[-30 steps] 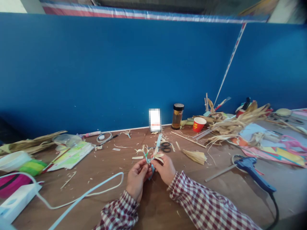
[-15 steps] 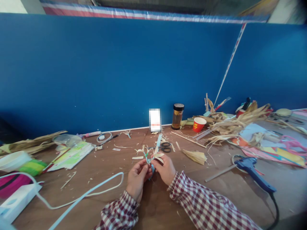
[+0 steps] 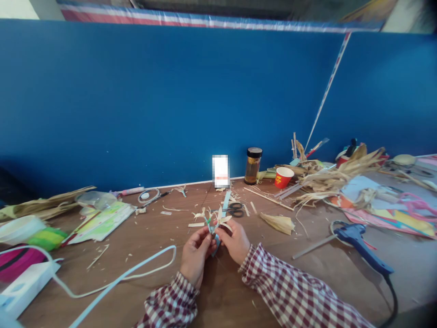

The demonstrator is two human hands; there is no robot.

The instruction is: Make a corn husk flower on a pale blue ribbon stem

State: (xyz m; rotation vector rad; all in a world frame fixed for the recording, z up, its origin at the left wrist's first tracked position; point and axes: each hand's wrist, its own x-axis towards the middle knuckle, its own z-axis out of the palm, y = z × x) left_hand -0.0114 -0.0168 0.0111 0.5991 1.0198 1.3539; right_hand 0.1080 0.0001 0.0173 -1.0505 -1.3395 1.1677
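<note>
My left hand (image 3: pixel 195 255) and my right hand (image 3: pixel 235 240) meet at the middle of the brown table (image 3: pixel 218 291), fingers pinched together on a small craft piece (image 3: pixel 215 222) made of pale corn-husk leaves on a light blue stem. The husk leaves stick up above my fingertips. Both forearms wear red-and-white checked sleeves. Black-handled scissors (image 3: pixel 235 209) lie just behind the piece, among husk scraps.
A blue glue gun (image 3: pixel 358 243) lies at the right with its cord. A dried husk heap (image 3: pixel 327 180), red cup (image 3: pixel 283 176) and jar (image 3: pixel 253 165) stand at the back. A white cable (image 3: pixel 129 273), white box (image 3: pixel 23 287) and papers (image 3: pixel 102 221) lie left.
The hands stay in place; the husk piece has tilted slightly between the fingertips.
</note>
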